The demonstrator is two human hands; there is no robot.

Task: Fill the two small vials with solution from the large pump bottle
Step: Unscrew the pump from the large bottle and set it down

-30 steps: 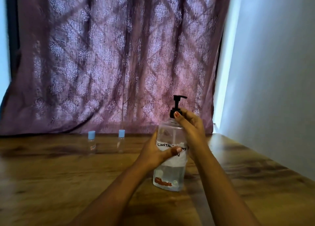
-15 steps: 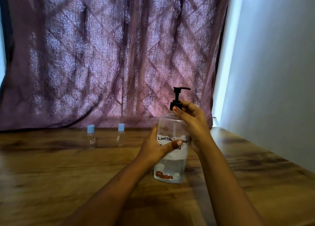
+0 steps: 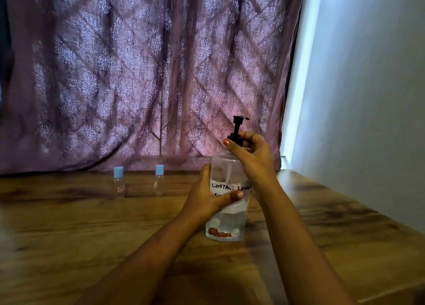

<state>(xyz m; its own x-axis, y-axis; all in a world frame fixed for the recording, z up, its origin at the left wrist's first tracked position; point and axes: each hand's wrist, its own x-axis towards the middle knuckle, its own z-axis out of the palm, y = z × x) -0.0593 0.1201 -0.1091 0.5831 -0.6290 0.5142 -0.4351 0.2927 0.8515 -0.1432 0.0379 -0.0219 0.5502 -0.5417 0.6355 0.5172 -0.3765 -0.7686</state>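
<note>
The large clear pump bottle [image 3: 226,224] stands on the wooden table [image 3: 92,231], partly filled with clear liquid, with a handwritten white label. My left hand [image 3: 207,196] grips its body from the left, thumb across the label. My right hand [image 3: 251,155] holds the collar of the black pump head [image 3: 238,125] at the neck. Two small clear vials with light blue caps stand upright near the table's far edge: the left vial [image 3: 119,182] carries a small sticker, the right vial [image 3: 159,180] is plain. Both are capped and apart from my hands.
A purple patterned curtain [image 3: 138,74] hangs behind the table's far edge. A white wall [image 3: 368,97] runs along the right side, close to the table's right edge [image 3: 368,210].
The pump head now sits a little higher above the bottle's shoulder, with my right hand's fingers turned around its collar. My left hand keeps its grip. The vials have not moved.
</note>
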